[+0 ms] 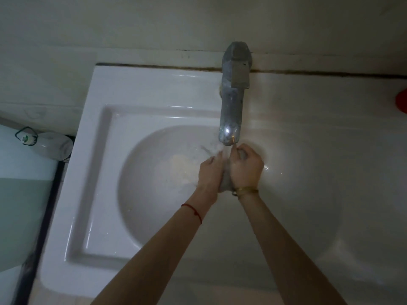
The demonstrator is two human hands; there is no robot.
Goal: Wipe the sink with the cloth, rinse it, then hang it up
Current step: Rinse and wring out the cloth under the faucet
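Observation:
A white sink (pixel 94 172) with a round basin fills the middle of the head view. A grey metal tap (pixel 233 93) reaches over the basin, and water runs from its spout. Under the stream, my left hand (pixel 209 175) and my right hand (pixel 247 168) are pressed together around a wet grey cloth (pixel 225 183). Both hands grip it, and only a strip of the cloth shows between them. A red thread circles my left wrist and a gold bangle my right.
A clear plastic bottle (pixel 50 144) lies to the left of the sink on a pale surface. A red object (pixel 402 102) shows at the right edge. The tiled wall stands behind the tap.

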